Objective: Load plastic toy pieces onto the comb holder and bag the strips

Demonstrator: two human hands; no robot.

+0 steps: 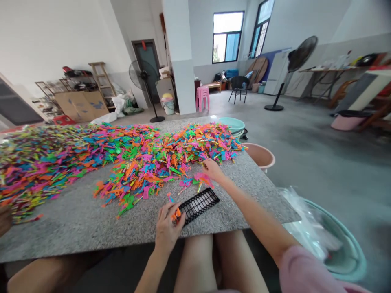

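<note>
On the granite-look table, a black plastic grid basket (200, 205) lies at a slant near the front edge. My left hand (168, 226) is closed around its left end, with an orange plastic piece (177, 215) showing between thumb and fingers. My right hand (212, 169) reaches to the near edge of a big pile of small coloured plastic pieces (152, 158), its fingers pinched together; what they hold is hidden. Just below that hand lies a pink piece (202, 178). A few loose pieces are scattered between the pile and the basket.
At the far left, another person's hand (5, 219) rests by the pile. A pink basin (261, 154) and a turquoise basin (232, 123) stand beyond the table's right edge. Clear plastic bags (305, 228) fill a large green tub (351, 248) at the lower right.
</note>
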